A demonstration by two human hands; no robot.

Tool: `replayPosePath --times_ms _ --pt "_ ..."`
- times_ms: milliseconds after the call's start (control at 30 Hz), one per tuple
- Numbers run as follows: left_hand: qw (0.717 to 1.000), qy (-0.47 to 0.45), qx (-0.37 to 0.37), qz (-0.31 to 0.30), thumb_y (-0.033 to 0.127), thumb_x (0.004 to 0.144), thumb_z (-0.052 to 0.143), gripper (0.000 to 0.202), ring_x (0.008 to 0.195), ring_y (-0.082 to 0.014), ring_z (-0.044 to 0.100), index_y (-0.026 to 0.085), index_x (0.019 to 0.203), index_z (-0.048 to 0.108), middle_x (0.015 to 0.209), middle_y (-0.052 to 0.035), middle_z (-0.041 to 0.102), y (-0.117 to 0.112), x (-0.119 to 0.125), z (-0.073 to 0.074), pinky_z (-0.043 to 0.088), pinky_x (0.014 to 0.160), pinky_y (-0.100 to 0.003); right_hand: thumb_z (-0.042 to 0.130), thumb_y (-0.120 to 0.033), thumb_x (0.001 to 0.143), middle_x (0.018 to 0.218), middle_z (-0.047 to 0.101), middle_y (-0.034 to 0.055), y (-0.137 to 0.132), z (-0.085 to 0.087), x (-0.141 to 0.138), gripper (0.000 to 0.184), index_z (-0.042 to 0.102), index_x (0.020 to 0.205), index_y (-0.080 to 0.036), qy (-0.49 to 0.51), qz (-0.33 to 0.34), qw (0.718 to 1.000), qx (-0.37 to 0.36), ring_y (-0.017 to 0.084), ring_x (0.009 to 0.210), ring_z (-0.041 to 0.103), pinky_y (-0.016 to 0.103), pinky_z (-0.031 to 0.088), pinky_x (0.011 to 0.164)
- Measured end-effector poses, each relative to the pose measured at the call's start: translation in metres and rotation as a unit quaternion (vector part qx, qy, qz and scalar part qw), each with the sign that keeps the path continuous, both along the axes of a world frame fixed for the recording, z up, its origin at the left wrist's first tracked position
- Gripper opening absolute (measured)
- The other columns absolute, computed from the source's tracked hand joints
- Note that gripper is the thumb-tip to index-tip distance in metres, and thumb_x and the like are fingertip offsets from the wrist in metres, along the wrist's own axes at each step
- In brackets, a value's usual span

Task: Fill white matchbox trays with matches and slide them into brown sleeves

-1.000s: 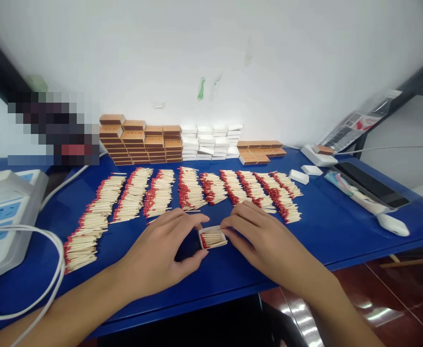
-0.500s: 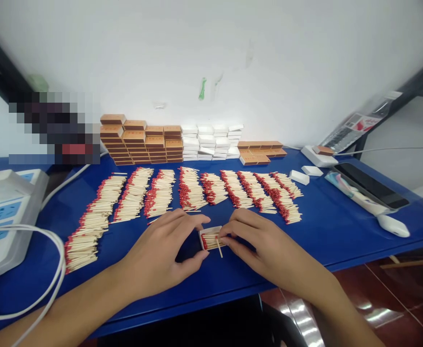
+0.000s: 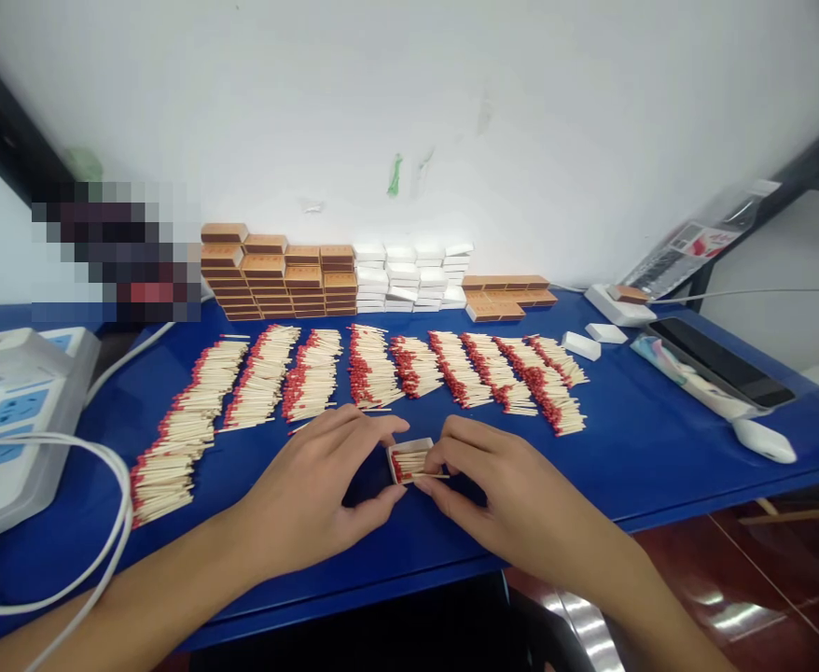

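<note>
A small white matchbox tray [image 3: 409, 460] filled with red-tipped matches lies on the blue table [image 3: 661, 439] in front of me. My left hand [image 3: 318, 495] curls around the tray's left side, thumb and fingers pinching it. My right hand [image 3: 500, 490] sits at the tray's right end, fingertips pinched on a single match [image 3: 429, 476] lying across the tray. Behind the hands, several rows of loose matches [image 3: 374, 373] are spread over the table.
Brown matchbox sleeves [image 3: 276, 275], white trays [image 3: 409, 275] and a few flat brown sleeves [image 3: 507, 294] are stacked along the wall. A power strip [image 3: 10, 420] with a white cable lies left. A phone [image 3: 721, 359], loose white trays [image 3: 581, 343] and a white object [image 3: 763, 439] are right.
My right hand has turned the single match from hanging off the tray's front edge to lying flat across the tray. The left hand has kept its hold.
</note>
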State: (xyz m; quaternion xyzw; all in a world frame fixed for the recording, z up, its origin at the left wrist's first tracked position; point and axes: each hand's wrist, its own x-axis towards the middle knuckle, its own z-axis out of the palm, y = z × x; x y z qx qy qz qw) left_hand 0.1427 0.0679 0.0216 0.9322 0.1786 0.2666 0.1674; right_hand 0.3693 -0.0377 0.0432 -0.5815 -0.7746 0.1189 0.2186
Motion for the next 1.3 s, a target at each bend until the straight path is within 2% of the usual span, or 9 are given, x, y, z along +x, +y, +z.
replayPosePath --times_ms 267,367,433,533,633,733,933,1100,1300 --pt "1.000 0.002 -0.001 -0.004 0.026 0.098 0.073 0.044 0.106 -0.0255 0.072 0.024 0.137 0.055 0.114 -0.0040 0.077 0.001 0.000 0.000 0.058 0.097 -0.042 0.058 -0.024 0.110 0.104 0.068 0.0041 0.004 0.002 0.002 0.017 0.074 0.115 -0.025 0.040 0.025 0.999 0.005 0.018 0.091 0.069 0.032 0.056 0.082" --pt "1.000 0.006 -0.001 -0.003 0.026 0.098 0.073 0.044 0.110 -0.0264 0.071 0.024 0.138 0.055 0.116 -0.0044 0.077 0.001 -0.001 0.001 0.058 0.098 -0.043 0.057 -0.024 0.110 0.105 0.070 0.0050 0.006 0.002 0.011 0.018 0.074 0.114 -0.025 0.038 0.018 0.999 0.014 0.018 0.092 0.070 0.032 0.056 0.084" --pt "1.000 0.009 -0.001 -0.003 0.028 0.098 0.073 0.043 0.112 -0.0269 0.071 0.024 0.137 0.056 0.118 -0.0050 0.077 0.001 -0.001 0.001 0.058 0.099 -0.043 0.057 -0.026 0.110 0.106 0.071 0.0062 0.006 0.001 0.029 0.017 0.074 0.111 -0.024 0.024 -0.020 0.998 0.049 0.020 0.095 0.070 0.034 0.056 0.085" --pt "1.000 0.008 -0.002 -0.004 0.028 0.099 0.072 0.041 0.111 -0.0260 0.072 0.024 0.137 0.056 0.119 -0.0049 0.077 0.000 -0.002 0.002 0.059 0.098 -0.042 0.057 -0.031 0.109 0.106 0.073 0.0080 0.005 -0.001 0.067 0.019 0.074 0.107 -0.024 -0.025 -0.111 0.988 0.099 0.023 0.092 0.071 0.037 0.055 0.082" --pt "1.000 0.006 -0.006 -0.007 0.028 0.098 0.073 0.041 0.106 -0.0244 0.072 0.024 0.136 0.056 0.119 -0.0037 0.078 0.000 -0.002 0.002 0.059 0.096 -0.042 0.058 -0.037 0.108 0.103 0.072 0.0083 -0.001 -0.007 0.105 0.021 0.075 0.106 -0.025 -0.057 -0.168 0.980 0.086 0.024 0.084 0.068 0.039 0.054 0.077" --pt "1.000 0.008 -0.010 -0.007 0.028 0.098 0.073 0.042 0.107 -0.0241 0.072 0.025 0.136 0.056 0.121 -0.0033 0.078 0.000 -0.001 0.002 0.059 0.096 -0.042 0.060 -0.044 0.106 0.101 0.071 0.0085 -0.007 -0.014 0.127 0.024 0.076 0.107 -0.026 -0.059 -0.172 0.981 0.064 0.024 0.081 0.066 0.041 0.054 0.076" --pt "1.000 0.019 -0.017 0.000 0.029 0.099 0.072 0.042 0.110 -0.0244 0.072 0.026 0.137 0.055 0.120 -0.0031 0.077 0.000 0.001 0.001 0.059 0.096 -0.042 0.058 -0.044 0.107 0.099 0.069 0.0088 -0.009 -0.021 0.131 0.026 0.073 0.098 -0.025 -0.046 -0.147 0.987 0.043 0.025 0.087 0.066 0.040 0.054 0.079" --pt "1.000 0.017 -0.017 0.004 0.029 0.099 0.073 0.044 0.108 -0.0236 0.072 0.026 0.139 0.055 0.114 -0.0023 0.077 0.000 0.001 0.002 0.059 0.095 -0.041 0.056 -0.042 0.107 0.099 0.068 0.0089 -0.008 -0.020 0.129 0.025 0.071 0.097 -0.025 -0.052 -0.143 0.988 0.037 0.026 0.090 0.065 0.041 0.053 0.082" --pt "1.000 0.016 -0.014 0.003 0.028 0.098 0.073 0.042 0.108 -0.0238 0.073 0.026 0.137 0.056 0.117 -0.0027 0.078 0.000 0.001 0.002 0.060 0.094 -0.041 0.057 -0.041 0.107 0.102 0.068 0.0090 -0.010 -0.020 0.126 0.022 0.071 0.101 -0.025 -0.052 -0.137 0.988 0.040 0.026 0.094 0.065 0.041 0.053 0.084"
